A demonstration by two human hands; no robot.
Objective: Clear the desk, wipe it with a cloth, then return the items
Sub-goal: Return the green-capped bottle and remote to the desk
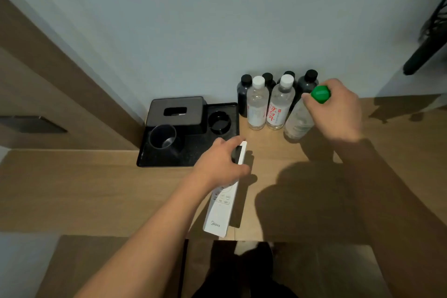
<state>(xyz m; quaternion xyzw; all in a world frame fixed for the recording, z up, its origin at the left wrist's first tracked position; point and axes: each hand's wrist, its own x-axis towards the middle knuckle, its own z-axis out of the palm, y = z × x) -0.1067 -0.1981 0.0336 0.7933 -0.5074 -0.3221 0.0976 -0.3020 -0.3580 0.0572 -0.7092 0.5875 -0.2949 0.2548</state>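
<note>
On counter (72, 189): left hand (221, 163) fingers curled gripping white remote (221, 210); at 2 o'clock, right hand (338, 109) fingers clasping green-capped bottle (300, 118).

Desk (72, 189): matt wood grain. Tray (169, 159): black, speckled. Bottles (257, 106): clear glossy plastic. Remote (220, 213): smooth white plastic.

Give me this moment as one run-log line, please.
left hand: grips remote | right hand: grips green-capped bottle | desk: uncleared
</note>
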